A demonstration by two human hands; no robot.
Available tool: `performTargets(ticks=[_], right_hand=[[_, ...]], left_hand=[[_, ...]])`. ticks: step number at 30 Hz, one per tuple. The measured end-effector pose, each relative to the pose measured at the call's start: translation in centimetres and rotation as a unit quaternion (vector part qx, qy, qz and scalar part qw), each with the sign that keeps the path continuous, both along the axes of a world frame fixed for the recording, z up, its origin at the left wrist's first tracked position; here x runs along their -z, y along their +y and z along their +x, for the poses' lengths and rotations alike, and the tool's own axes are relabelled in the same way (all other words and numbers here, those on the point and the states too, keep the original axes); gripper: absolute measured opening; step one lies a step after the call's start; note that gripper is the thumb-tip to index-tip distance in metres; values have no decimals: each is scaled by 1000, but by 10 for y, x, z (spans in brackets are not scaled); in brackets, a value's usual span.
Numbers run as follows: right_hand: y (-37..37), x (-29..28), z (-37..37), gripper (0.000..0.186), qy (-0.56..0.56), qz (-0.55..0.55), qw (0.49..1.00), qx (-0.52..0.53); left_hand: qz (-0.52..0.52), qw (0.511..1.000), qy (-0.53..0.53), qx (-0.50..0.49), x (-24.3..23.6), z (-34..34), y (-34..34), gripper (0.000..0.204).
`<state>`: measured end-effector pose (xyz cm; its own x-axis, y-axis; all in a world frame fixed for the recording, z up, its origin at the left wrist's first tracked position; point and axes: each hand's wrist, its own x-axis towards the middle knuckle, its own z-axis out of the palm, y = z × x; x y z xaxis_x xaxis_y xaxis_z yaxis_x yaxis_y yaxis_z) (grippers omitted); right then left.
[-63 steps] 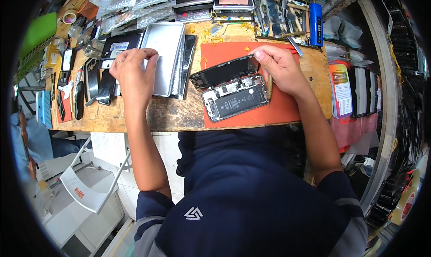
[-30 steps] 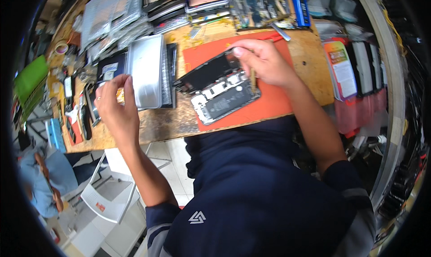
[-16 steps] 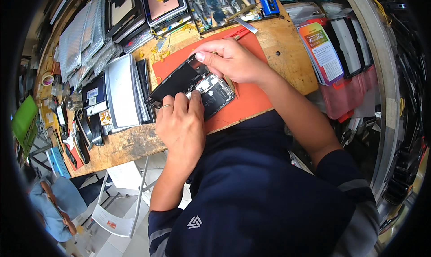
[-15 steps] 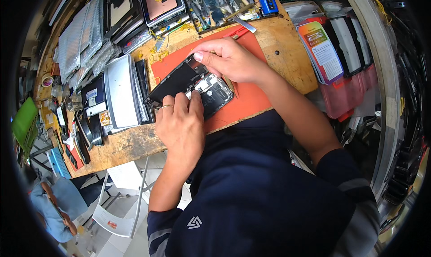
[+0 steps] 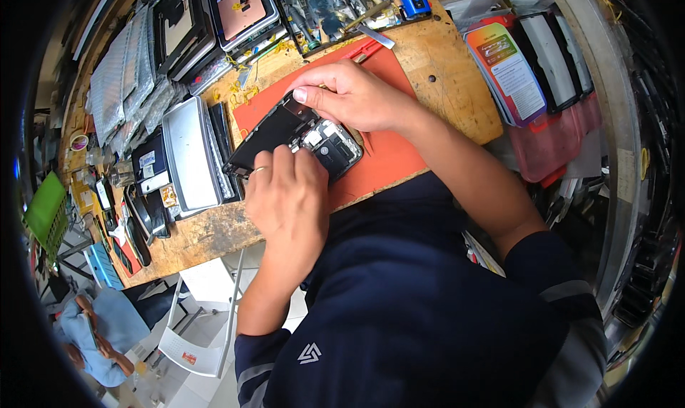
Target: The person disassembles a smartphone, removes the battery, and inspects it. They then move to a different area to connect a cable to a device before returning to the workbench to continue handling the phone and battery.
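Note:
An opened phone lies on an orange mat, its black battery and white-and-silver inner parts showing. Its dark screen panel is raised at a tilt along the far left side of the body. My right hand grips the upper end of that panel, thumb on its face and fingers behind. Over the lower end of the phone, between panel and body, my left hand is bent with its fingers curled together. Its fingertips are hidden, so what they pinch cannot be made out. A ring is on one finger.
The orange mat covers part of the worn wooden bench. Left of it stand stacked tablet panels and bubble-wrapped parts. A tool tray lies beyond; phone-sized packages sit at right. Another person is at lower left.
My left fingers have drawn back and curled in from the phone's inner parts. My right hand keeps its hold on the screen panel. The whole view has shifted slightly.

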<state>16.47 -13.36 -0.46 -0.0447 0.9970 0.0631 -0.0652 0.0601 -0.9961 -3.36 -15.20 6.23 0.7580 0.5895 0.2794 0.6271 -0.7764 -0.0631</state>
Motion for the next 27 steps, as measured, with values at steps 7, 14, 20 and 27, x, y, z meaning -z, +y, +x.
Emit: performTargets(ticks=[7, 14, 20, 27], right_hand=[[-1, -1, 2, 28, -1, -20, 1000, 1], [-3, -3, -1, 27, 10, -18, 1000, 3], [-5, -6, 4, 25, -17, -34, 999, 9], [-36, -66, -3, 19, -233, 1, 970, 73]], left_hand=[[-22, 964, -98, -246, -31, -78, 51, 12], [-81, 929, -103, -346, -5, -128, 100, 18], [-245, 882, -380, -130, 14, -78, 39, 29], [-355, 772, -513, -122, 63, -64, 19, 42]])
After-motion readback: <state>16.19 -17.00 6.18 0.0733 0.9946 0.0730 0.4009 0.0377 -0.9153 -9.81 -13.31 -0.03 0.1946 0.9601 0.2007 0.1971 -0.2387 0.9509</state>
